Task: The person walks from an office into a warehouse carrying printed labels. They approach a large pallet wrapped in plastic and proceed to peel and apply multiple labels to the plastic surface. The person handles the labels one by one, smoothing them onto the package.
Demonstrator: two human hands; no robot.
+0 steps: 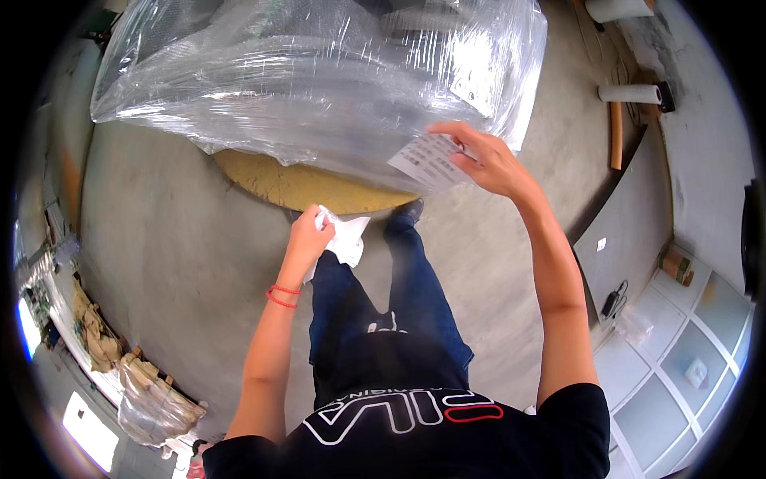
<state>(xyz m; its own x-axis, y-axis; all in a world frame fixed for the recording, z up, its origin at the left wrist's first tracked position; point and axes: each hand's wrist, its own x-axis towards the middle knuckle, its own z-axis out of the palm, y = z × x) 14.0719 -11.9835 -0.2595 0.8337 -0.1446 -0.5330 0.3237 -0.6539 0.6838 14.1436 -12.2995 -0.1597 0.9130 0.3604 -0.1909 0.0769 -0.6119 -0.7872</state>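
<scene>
A large bundle (303, 88) wrapped in shiny clear plastic film rises in front of me, above a yellow rounded base (311, 184). A white printed label (423, 162) lies against the lower front of the film. My right hand (488, 162) is over the label's right side, fingers apart and partly bent, index finger stretched along its top edge. Whether the fingertips press on it I cannot tell. Lower down, before my legs, my left hand (309, 233) is closed on a crumpled sheet of white paper (348, 239), which hangs to the right of the fingers.
Grey concrete floor (183, 263) surrounds the bundle. At right, a white roll (630, 94), a brown tube (616, 136) and a dark panel (630, 231) stand near the wall. A glazed white frame (670, 367) lies lower right. Plastic-wrapped brown material (155, 399) sits lower left.
</scene>
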